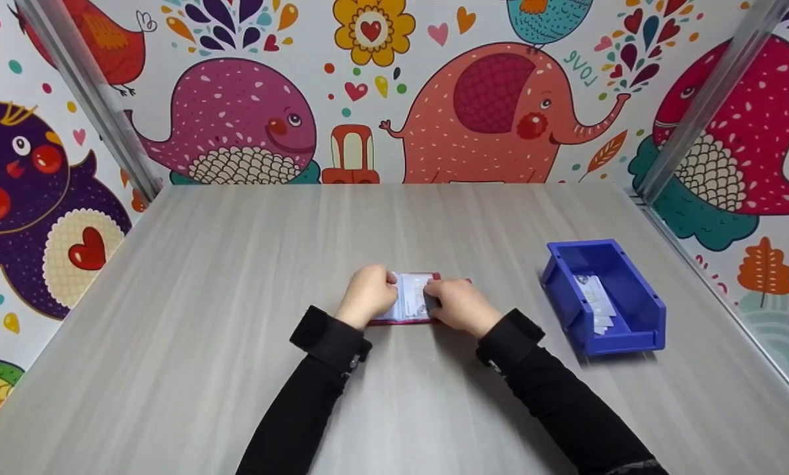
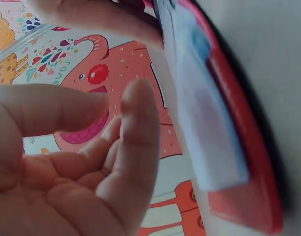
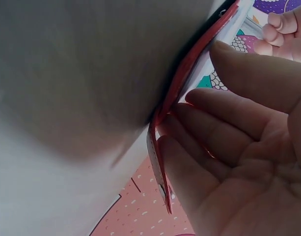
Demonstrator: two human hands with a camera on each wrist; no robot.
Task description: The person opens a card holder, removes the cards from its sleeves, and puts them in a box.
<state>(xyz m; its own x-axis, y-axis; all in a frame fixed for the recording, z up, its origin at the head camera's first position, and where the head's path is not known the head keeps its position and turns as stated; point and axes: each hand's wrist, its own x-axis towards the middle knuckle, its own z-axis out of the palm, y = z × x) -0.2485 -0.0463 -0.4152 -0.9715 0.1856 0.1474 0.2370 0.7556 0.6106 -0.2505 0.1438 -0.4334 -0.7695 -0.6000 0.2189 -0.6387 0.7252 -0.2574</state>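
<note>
A red card holder (image 1: 402,322) lies spread on the table in the head view, a printed card (image 1: 415,294) showing in its right half. Its pale plastic sleeves (image 2: 214,147) stand over the red cover in the left wrist view. My left hand (image 1: 369,291) is at the holder's left side, and its wrist view shows a gap between thumb and forefinger, with nothing between them. My right hand (image 1: 462,305) holds the right side, thumb over the sleeves and fingers at the cover. In the right wrist view, a strap (image 3: 159,169) with a snap hangs from the cover against the fingers.
A blue bin (image 1: 632,342) stands on the table to the right, with several cards (image 1: 596,297) inside. Printed cartoon panels (image 1: 249,119) border the back and both sides of the table (image 1: 203,369).
</note>
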